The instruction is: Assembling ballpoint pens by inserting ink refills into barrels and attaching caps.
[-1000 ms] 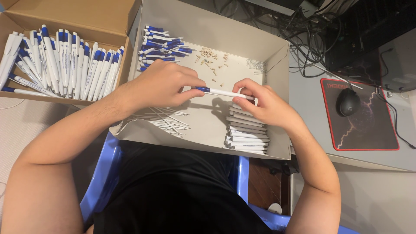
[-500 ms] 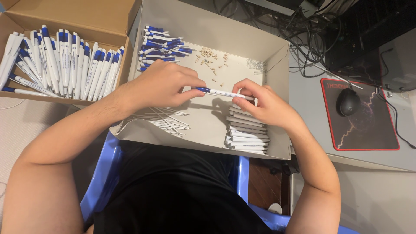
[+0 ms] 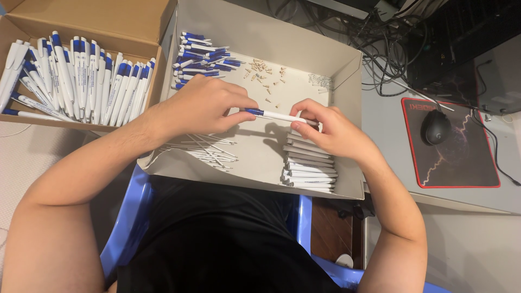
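Observation:
A white pen with a blue end [image 3: 274,115] is held level over a pale cardboard box [image 3: 347,70]. My left hand [image 3: 203,106] pinches its blue end and my right hand [image 3: 331,130] grips its white end. Under the right hand lies a stack of white pen barrels [image 3: 309,171]. Thin refills [image 3: 206,149] lie below the left hand. Blue and white pen parts [image 3: 203,54] are heaped in the box's far left corner, with small tan bits [image 3: 266,73] scattered beside them.
A brown cardboard box [image 3: 81,16] at the left holds several finished blue and white pens [image 3: 76,78]. At the right a black mouse [image 3: 435,126] rests on a dark red-edged mat [image 3: 467,157]. Tangled cables [image 3: 374,32] lie behind. A blue chair [image 3: 127,222] is under me.

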